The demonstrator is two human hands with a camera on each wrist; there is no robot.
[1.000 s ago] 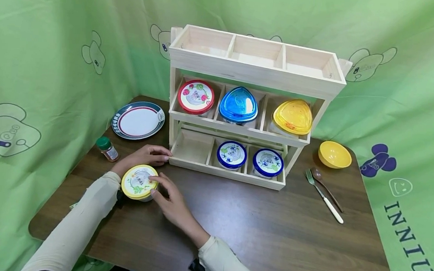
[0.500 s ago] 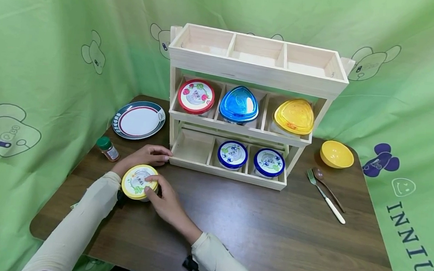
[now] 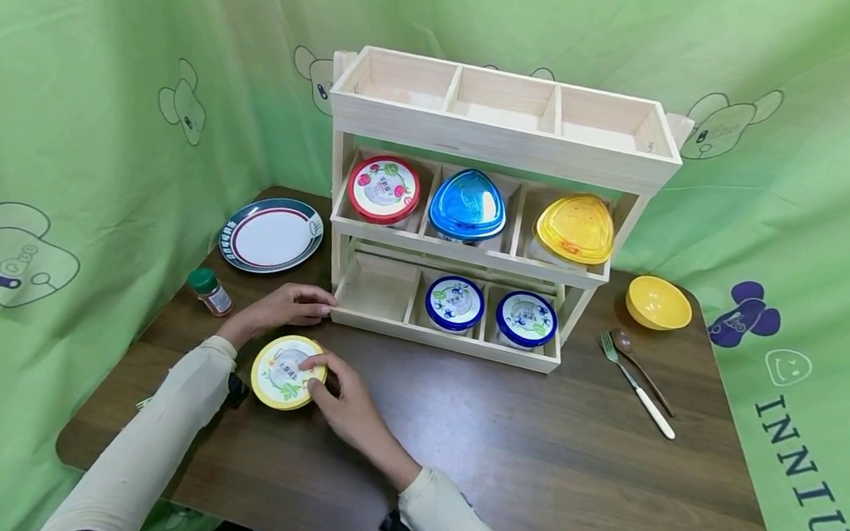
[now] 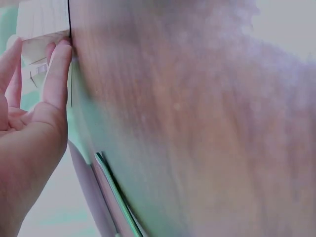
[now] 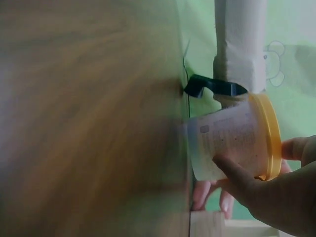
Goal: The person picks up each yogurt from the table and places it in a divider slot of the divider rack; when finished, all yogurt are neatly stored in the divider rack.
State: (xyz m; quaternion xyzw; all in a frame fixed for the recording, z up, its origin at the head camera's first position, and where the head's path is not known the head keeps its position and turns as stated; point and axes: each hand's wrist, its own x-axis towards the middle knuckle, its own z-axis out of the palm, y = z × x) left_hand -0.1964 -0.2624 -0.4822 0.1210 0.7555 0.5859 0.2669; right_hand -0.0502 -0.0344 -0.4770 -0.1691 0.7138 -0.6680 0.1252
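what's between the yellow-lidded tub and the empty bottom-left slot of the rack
In the head view, the left hand lies between the yellow-lidded tub and the rack, its fingertips at the rack's bottom-left corner.

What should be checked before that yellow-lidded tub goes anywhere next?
1. Hold on the yellow-lidded tub: ok, the right hand grips it, thumb on its side and fingers on the lid.
2. Tub clear of the table: cannot tell; the right wrist view suggests its base is at the surface.
3. Lid seated: ok, it looks flush on the tub.
4. Free slot in the wooden rack: ok, the bottom-left compartment holds nothing.
5. Left hand: not ok, its fingertips rest against the rack's lower left corner, beside that slot.
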